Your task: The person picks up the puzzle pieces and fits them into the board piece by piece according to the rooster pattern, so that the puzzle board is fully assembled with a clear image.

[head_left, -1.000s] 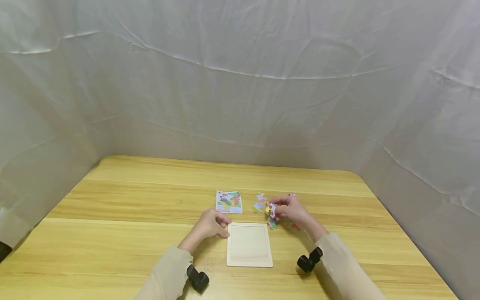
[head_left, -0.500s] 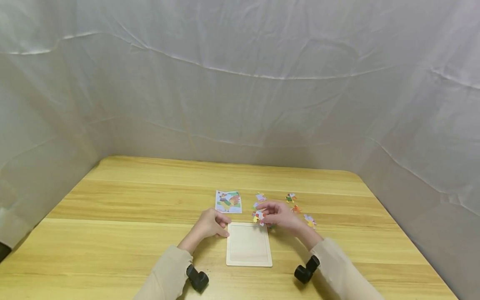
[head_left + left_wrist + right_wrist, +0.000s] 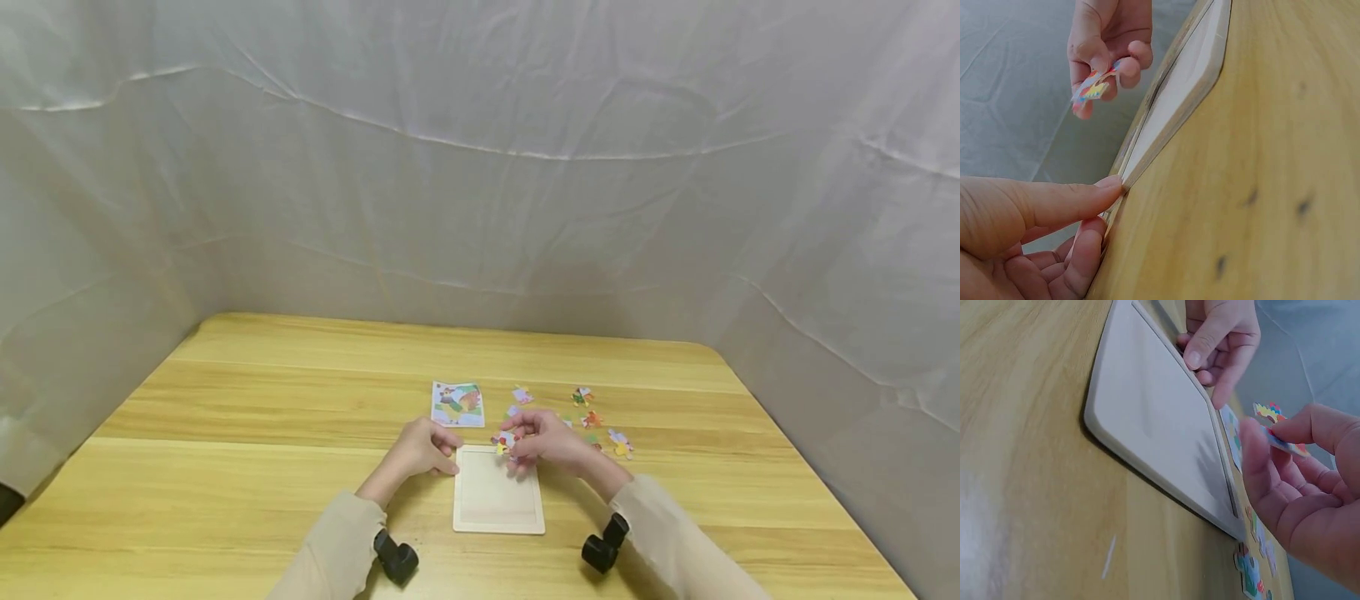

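Observation:
A pale wooden puzzle tray (image 3: 498, 528) with a raised rim lies in front of the person. My left hand (image 3: 426, 446) holds its far left corner, thumb on the left edge and index finger along the far corner; the left wrist view shows the thumb (image 3: 1094, 197) pressed at the rim. Between thumb and fingers, my right hand (image 3: 551, 439) pinches a colourful jigsaw piece (image 3: 1093, 92), white with red, blue and yellow. That hand hovers over the tray's far right part, and its shadow falls on the tray in the right wrist view.
Just beyond the tray lies a printed picture card (image 3: 457, 404). Several loose jigsaw pieces (image 3: 592, 419) are scattered to the right and far right, some partly behind the right hand. Pale sheeting (image 3: 480, 208) rises behind the wooden table (image 3: 300, 367).
The right hand has carried the jigsaw piece leftward from the loose pieces to over the tray's far edge, uncovering pieces on the right. The left hand has stayed at the tray corner.

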Demonstrator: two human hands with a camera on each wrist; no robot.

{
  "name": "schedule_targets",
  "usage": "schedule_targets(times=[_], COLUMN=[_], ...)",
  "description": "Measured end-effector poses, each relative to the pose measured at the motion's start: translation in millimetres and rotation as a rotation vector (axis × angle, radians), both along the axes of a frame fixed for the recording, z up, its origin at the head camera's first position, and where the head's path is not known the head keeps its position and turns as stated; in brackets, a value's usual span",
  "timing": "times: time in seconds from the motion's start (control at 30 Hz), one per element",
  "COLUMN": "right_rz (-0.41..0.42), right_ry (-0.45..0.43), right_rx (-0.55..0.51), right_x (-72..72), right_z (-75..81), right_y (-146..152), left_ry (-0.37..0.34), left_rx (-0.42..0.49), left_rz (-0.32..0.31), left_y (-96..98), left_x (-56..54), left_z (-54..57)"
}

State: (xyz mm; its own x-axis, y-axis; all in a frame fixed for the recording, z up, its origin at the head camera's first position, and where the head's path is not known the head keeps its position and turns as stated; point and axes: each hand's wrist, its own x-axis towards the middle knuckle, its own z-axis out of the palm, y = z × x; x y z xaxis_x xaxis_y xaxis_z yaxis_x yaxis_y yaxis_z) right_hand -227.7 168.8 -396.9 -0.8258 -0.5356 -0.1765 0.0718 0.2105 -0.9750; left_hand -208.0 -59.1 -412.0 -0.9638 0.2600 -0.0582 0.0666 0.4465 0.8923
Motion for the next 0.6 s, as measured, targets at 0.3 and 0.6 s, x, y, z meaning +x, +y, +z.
schedule_targets(times=[0.3, 0.6], right_rz=[-0.004, -0.060], right_ry=[0.064, 0.063], right_rx=[0.039, 0.069], right_x=[-2.9, 1.2], right_z=[-4.3, -6.8], right_y=[-9, -21], left_ry=[0.000, 0.005], left_rx=[0.010, 0.011], left_rz=[-0.004, -0.007], left_y=[0.0, -0.7], left_x=[0.2, -1.4], left_z=[-0.7, -1.0])
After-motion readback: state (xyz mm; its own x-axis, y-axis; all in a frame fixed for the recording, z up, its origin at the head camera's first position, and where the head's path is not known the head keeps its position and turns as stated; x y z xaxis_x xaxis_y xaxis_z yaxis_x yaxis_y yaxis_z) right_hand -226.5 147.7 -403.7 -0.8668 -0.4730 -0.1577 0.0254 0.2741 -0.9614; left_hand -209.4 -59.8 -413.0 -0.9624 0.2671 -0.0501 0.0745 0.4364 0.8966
